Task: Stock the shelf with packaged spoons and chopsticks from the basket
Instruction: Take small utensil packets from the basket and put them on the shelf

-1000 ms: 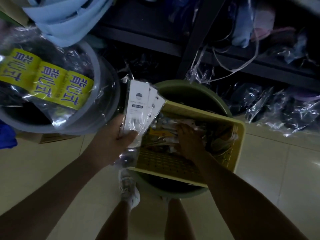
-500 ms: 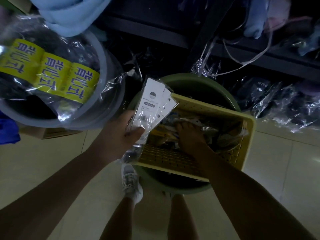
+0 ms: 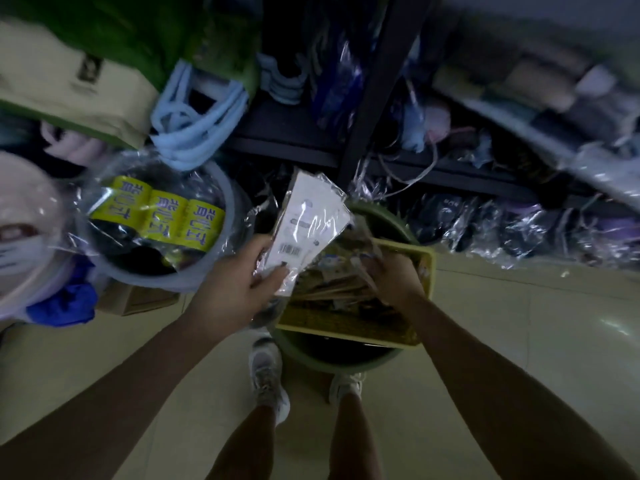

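Observation:
My left hand (image 3: 239,285) grips a fanned bundle of white carded packets (image 3: 308,220) in clear plastic, held up over the basket's left edge. The yellow plastic basket (image 3: 349,329) rests on a green round tub (image 3: 346,358) in front of my feet. Inside it lie several packets of chopsticks and spoons (image 3: 332,289). My right hand (image 3: 391,277) is down in the basket, fingers curled over the packets there; whether it has one gripped is unclear. The dark metal shelf (image 3: 294,147) stands behind the basket.
A grey basin (image 3: 221,271) wrapped in plastic with yellow labels sits left of the basket, next to a pink-white basin (image 3: 20,271) and a cardboard box (image 3: 138,299). Light blue items (image 3: 194,123) hang above. Plastic-wrapped goods (image 3: 519,226) crowd the floor under the shelf. My two shoes stand below the tub.
The view has tilted up, showing more of the shelf. My left hand raised the packet bundle slightly higher. My right hand stayed in the basket, shifting toward its far right side.

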### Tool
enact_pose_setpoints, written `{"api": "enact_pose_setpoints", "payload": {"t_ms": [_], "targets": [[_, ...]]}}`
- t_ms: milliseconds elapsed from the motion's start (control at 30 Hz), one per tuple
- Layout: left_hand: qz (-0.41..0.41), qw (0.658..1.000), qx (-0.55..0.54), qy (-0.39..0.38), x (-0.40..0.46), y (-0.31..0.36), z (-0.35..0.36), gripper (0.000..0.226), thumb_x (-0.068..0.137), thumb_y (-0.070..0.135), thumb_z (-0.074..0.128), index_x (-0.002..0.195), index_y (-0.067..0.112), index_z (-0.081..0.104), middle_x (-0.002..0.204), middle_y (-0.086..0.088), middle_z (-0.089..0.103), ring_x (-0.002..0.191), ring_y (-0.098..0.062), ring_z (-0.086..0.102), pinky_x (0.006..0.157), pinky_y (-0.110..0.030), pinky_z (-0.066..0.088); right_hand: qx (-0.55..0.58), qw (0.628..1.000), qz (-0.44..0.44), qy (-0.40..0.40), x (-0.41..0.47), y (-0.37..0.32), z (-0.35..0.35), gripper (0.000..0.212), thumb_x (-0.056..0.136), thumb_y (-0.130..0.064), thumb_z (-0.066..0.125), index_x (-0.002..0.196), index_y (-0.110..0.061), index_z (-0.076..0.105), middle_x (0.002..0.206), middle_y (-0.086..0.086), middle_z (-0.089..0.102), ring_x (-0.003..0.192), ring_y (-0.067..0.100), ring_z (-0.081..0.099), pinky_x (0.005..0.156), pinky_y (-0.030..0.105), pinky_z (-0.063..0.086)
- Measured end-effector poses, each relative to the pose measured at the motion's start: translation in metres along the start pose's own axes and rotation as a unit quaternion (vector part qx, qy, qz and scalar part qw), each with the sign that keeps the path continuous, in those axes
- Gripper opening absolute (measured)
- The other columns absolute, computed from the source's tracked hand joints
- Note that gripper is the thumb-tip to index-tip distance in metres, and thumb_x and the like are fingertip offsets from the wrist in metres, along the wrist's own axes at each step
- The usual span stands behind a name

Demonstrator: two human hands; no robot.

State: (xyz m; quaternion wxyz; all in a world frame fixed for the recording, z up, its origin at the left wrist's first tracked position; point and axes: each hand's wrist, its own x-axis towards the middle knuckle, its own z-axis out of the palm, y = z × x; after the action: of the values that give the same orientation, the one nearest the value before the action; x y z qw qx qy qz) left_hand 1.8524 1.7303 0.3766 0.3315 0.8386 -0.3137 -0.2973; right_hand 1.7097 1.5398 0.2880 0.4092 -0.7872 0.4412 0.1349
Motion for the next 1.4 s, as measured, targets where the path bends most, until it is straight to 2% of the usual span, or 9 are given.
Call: {"api": "enact_pose_setpoints", "payload": {"t_ms": [133, 233, 300, 500, 733, 967, 1200, 1267, 1400], "targets": [[0.041, 0.999, -0.013, -0.001, -0.017, 0.067, -0.050, 0.031, 0.085, 0.025, 0.061, 0.114, 0.020, 0.051, 0.100, 0.009, 0.064, 0.089, -0.013, 0.064, 0.072, -0.027, 0.050, 0.343, 0.933, 0.086, 0.062, -0.077, -0.038, -0.068, 0.028, 0.084, -0.034, 0.064, 0.059, -0.020, 0.066, 0.051, -0.008, 0.063, 0.047, 0.009, 0.060, 0.057, 0.036, 0.051], [0.085, 0.996, -0.027, -0.016, -0.028, 0.118, -0.082, 0.033, 0.085, 0.023, 0.059, 0.117, 0.019, 0.051, 0.107, 0.010, 0.063, 0.097, -0.013, 0.063, 0.083, -0.035, 0.052, 0.528, 0.843, 0.071, 0.070, -0.135, -0.077, -0.121, 0.013, 0.087, -0.024, 0.061, 0.088, -0.015, 0.071, 0.076, -0.001, 0.074, 0.072, 0.013, 0.070, 0.074, 0.030, 0.058], [0.121, 0.991, -0.051, -0.027, -0.038, 0.156, -0.102, 0.033, 0.085, 0.022, 0.060, 0.116, 0.019, 0.051, 0.109, 0.010, 0.063, 0.099, -0.009, 0.061, 0.085, -0.032, 0.051, 0.626, 0.776, 0.061, 0.049, -0.172, -0.101, -0.157, 0.038, 0.086, -0.031, 0.058, 0.110, -0.003, 0.062, 0.097, 0.011, 0.072, 0.085, 0.025, 0.069, 0.066, 0.030, 0.059], [0.234, 0.955, -0.167, -0.074, -0.058, 0.272, -0.136, 0.024, 0.085, 0.018, 0.061, 0.096, 0.038, 0.052, 0.089, 0.025, 0.068, 0.087, 0.007, 0.064, 0.075, -0.017, 0.052, 0.717, 0.686, -0.030, 0.115, -0.251, -0.151, -0.247, 0.035, 0.094, -0.034, 0.044, 0.108, -0.008, 0.061, 0.077, 0.007, 0.075, 0.070, 0.019, 0.072, 0.061, 0.029, 0.060], [0.279, 0.911, -0.301, -0.038, -0.043, 0.421, -0.145, 0.010, 0.087, 0.016, 0.057, 0.085, 0.026, 0.059, 0.064, 0.014, 0.070, 0.057, -0.003, 0.062, 0.049, -0.016, 0.048, 0.666, 0.714, -0.103, 0.189, -0.292, -0.167, -0.351, 0.022, 0.093, -0.023, 0.050, 0.098, -0.006, 0.063, 0.063, 0.007, 0.071, 0.052, 0.019, 0.067, 0.051, 0.029, 0.058], [0.086, 0.903, -0.412, -0.087, 0.053, 0.550, -0.136, 0.016, 0.087, 0.013, 0.057, 0.072, 0.012, 0.059, 0.046, 0.000, 0.063, 0.037, -0.011, 0.059, 0.036, -0.025, 0.051, 0.627, 0.753, -0.094, 0.175, -0.276, -0.167, -0.462, 0.029, 0.095, -0.020, 0.047, 0.069, -0.009, 0.053, 0.036, 0.002, 0.058, 0.030, 0.013, 0.056, 0.031, 0.017, 0.045], [0.039, 0.933, -0.356, -0.029, 0.148, 0.602, -0.105, 0.020, 0.085, -0.004, 0.042, 0.075, 0.008, 0.054, 0.064, -0.006, 0.055, 0.052, -0.018, 0.057, 0.048, -0.026, 0.050, 0.581, 0.795, -0.086, 0.148, -0.220, -0.157, -0.545, 0.025, 0.090, -0.005, 0.044, 0.066, -0.006, 0.052, 0.056, 0.011, 0.054, 0.047, 0.024, 0.058, 0.051, 0.027, 0.051], [0.064, 0.950, -0.306, 0.005, 0.161, 0.611, -0.099, 0.018, 0.085, -0.005, 0.045, 0.085, 0.007, 0.057, 0.080, -0.010, 0.060, 0.069, -0.019, 0.055, 0.062, -0.026, 0.048, 0.577, 0.800, -0.079, 0.146, -0.204, -0.159, -0.566, 0.025, 0.090, -0.001, 0.043, 0.068, -0.004, 0.053, 0.053, 0.011, 0.058, 0.036, 0.019, 0.058, 0.036, 0.020, 0.048], [0.181, 0.974, -0.118, 0.072, 0.165, 0.611, -0.102, 0.018, 0.085, 0.002, 0.050, 0.095, 0.008, 0.064, 0.082, -0.001, 0.060, 0.079, -0.014, 0.054, 0.062, -0.016, 0.040, 0.523, 0.838, -0.066, 0.143, -0.164, -0.167, -0.601, 0.019, 0.089, 0.002, 0.043, 0.073, -0.001, 0.054, 0.065, 0.016, 0.058, 0.040, 0.021, 0.060, 0.039, 0.024, 0.051]]}}
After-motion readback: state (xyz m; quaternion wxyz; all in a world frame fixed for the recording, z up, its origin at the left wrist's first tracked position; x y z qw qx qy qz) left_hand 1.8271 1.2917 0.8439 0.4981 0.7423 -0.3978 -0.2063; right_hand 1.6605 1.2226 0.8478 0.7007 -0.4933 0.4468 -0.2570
